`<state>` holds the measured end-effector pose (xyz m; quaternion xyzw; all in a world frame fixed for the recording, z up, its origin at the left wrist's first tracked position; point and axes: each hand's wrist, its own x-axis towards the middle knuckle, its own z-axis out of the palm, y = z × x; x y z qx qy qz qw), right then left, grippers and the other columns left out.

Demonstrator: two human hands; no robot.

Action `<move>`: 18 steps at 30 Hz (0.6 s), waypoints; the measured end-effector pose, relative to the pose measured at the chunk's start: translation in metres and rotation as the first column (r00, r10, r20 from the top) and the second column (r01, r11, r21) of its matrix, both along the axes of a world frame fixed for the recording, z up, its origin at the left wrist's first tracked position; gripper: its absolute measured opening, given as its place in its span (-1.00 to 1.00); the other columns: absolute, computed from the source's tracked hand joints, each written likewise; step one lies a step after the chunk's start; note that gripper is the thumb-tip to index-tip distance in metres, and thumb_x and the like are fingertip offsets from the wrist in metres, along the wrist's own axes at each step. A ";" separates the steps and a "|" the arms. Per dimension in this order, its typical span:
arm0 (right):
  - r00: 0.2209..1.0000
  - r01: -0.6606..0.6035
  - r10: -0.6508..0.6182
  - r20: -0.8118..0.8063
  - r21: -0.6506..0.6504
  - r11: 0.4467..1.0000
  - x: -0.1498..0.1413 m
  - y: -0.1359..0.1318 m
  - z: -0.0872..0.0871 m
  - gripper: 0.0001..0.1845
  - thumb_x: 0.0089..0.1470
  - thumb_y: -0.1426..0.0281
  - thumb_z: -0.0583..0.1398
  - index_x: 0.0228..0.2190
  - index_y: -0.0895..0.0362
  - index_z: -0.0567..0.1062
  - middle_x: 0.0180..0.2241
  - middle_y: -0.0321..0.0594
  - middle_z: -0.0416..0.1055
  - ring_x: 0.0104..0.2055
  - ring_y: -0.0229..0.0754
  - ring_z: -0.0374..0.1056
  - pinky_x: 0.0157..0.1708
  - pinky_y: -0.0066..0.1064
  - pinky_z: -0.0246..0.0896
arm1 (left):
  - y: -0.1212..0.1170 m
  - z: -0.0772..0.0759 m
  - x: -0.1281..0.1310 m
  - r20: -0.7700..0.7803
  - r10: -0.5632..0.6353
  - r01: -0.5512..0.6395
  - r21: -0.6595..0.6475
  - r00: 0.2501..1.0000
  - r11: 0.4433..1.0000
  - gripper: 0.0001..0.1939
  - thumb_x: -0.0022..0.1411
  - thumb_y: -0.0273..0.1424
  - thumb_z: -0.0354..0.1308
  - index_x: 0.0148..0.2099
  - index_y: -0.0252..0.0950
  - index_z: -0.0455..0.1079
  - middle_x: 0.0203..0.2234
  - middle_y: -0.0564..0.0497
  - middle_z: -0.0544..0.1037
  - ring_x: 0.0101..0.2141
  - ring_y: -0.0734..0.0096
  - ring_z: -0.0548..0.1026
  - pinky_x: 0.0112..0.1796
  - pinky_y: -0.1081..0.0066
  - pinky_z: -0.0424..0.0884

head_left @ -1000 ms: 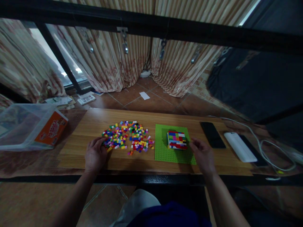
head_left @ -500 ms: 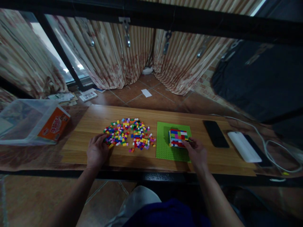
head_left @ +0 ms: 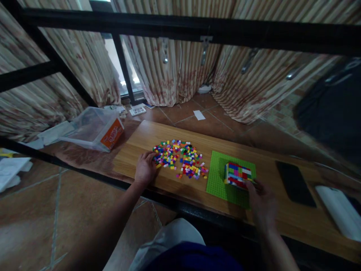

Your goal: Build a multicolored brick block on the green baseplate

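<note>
A loose pile of small toy bricks (head_left: 188, 162) in many colours lies on the wooden board. At its left edge is my left hand (head_left: 145, 168), fingers curled in with the tips against the outer bricks; what they pinch, if anything, is hidden. On a green studded baseplate (head_left: 217, 184) stands a box-shaped toy brick build (head_left: 237, 174) with a multicoloured top. My right hand (head_left: 262, 199), somewhat blurred, grips the build's right end, thumb on the near corner and the other fingers mostly hidden behind.
Right of the baseplate lie a dark phone (head_left: 295, 183) and a white oblong device (head_left: 340, 210). A clear plastic bin (head_left: 90, 126) with an orange label stands beyond the left end of the wooden board (head_left: 129, 154). A black metal bar (head_left: 180, 26) crosses above.
The view has swung left and tilted, so everything sits further right in the picture. Both hands keep about the same places, left at the pile and right at the brick build.
</note>
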<state>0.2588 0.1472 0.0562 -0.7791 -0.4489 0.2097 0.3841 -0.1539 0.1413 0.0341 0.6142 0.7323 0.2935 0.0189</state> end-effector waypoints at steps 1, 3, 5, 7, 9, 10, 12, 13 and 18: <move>0.999 0.018 -0.020 0.047 0.048 0.999 -0.003 -0.004 0.000 -0.27 0.01 -0.08 0.24 -0.04 0.28 0.54 -0.20 0.09 0.56 -0.25 0.06 0.46 -0.24 -0.15 0.30 | 0.000 -0.001 0.000 -0.001 0.001 -0.001 0.005 1.000 1.000 -0.57 0.16 -0.61 -0.02 -0.01 -0.27 0.53 -0.04 -0.11 0.55 0.00 0.16 0.47 0.11 0.17 0.40; 0.987 0.017 -0.042 0.154 0.161 0.987 -0.014 -0.012 0.002 -0.31 0.09 -0.08 0.19 -0.05 0.28 0.54 -0.19 0.09 0.54 -0.28 0.02 0.43 -0.26 -0.17 0.29 | 0.001 -0.003 0.000 0.000 0.004 -0.004 0.015 1.000 1.000 -0.56 0.16 -0.62 -0.01 -0.01 -0.26 0.53 -0.04 -0.09 0.55 0.00 0.17 0.47 0.12 0.18 0.40; 0.974 -0.065 0.007 0.227 0.249 0.966 -0.030 -0.021 0.005 -0.38 0.14 -0.05 0.16 -0.10 0.25 0.56 -0.20 0.06 0.53 -0.27 -0.01 0.41 -0.22 -0.17 0.30 | 0.001 -0.005 0.000 0.005 0.002 -0.002 0.025 1.000 1.000 -0.56 0.15 -0.62 -0.01 0.00 -0.26 0.53 -0.05 -0.10 0.55 -0.01 0.18 0.47 0.11 0.19 0.41; 0.953 -0.224 0.144 0.266 0.301 0.927 -0.050 -0.028 0.007 -0.48 0.19 0.01 0.15 -0.15 0.20 0.58 -0.20 0.02 0.53 -0.20 -0.01 0.43 -0.11 -0.16 0.30 | 0.001 -0.006 -0.001 0.007 -0.006 0.006 0.034 1.000 0.999 -0.56 0.16 -0.63 -0.02 0.00 -0.28 0.52 -0.05 -0.11 0.55 -0.01 0.18 0.47 0.11 0.19 0.41; 0.911 -0.366 0.265 0.317 0.323 0.873 -0.071 -0.031 0.008 -0.57 0.23 0.08 0.14 -0.20 0.17 0.59 -0.19 -0.01 0.55 -0.12 -0.01 0.43 -0.02 -0.15 0.29 | 0.001 -0.007 -0.002 0.006 -0.014 0.014 0.038 1.000 0.999 -0.56 0.16 -0.63 -0.02 0.00 -0.29 0.52 -0.06 -0.11 0.55 -0.02 0.17 0.47 0.10 0.18 0.41; 0.886 -0.428 0.325 0.331 0.310 0.849 -0.081 -0.032 0.006 -0.59 0.25 0.10 0.13 -0.20 0.16 0.59 -0.20 -0.03 0.55 -0.11 -0.02 0.43 -0.02 -0.15 0.29 | 0.000 -0.007 -0.002 0.004 -0.016 0.016 0.037 1.000 0.999 -0.56 0.16 -0.63 -0.01 0.00 -0.28 0.52 -0.06 -0.11 0.55 -0.02 0.17 0.47 0.10 0.18 0.41; 0.840 -0.516 0.422 0.341 0.262 0.815 -0.099 -0.030 0.003 -0.61 0.27 0.12 0.12 -0.19 0.14 0.58 -0.22 -0.05 0.55 -0.12 -0.02 0.43 -0.05 -0.16 0.31 | 0.000 -0.008 -0.002 0.003 -0.015 0.015 0.033 1.000 0.999 -0.56 0.16 -0.63 -0.01 0.00 -0.28 0.52 -0.05 -0.11 0.55 -0.02 0.17 0.47 0.10 0.18 0.41; 0.817 -0.552 0.464 0.343 0.232 0.801 -0.107 -0.029 0.000 -0.61 0.28 0.13 0.10 -0.17 0.14 0.58 -0.21 -0.05 0.55 -0.12 -0.03 0.43 -0.07 -0.16 0.32 | 0.000 -0.007 -0.002 0.002 -0.014 0.014 0.030 1.000 0.999 -0.57 0.16 -0.63 -0.01 0.00 -0.28 0.52 -0.04 -0.11 0.55 -0.02 0.17 0.47 0.10 0.18 0.41; 0.763 -0.606 0.521 0.384 0.142 0.783 -0.134 -0.020 -0.011 -0.62 0.30 0.16 0.08 -0.20 0.13 0.58 -0.20 -0.03 0.54 -0.11 0.00 0.41 -0.07 -0.16 0.31 | 0.000 -0.005 -0.001 0.000 -0.009 0.009 0.019 1.000 1.000 -0.58 0.17 -0.62 -0.01 -0.01 -0.28 0.52 -0.03 -0.11 0.54 0.00 0.16 0.46 0.11 0.17 0.40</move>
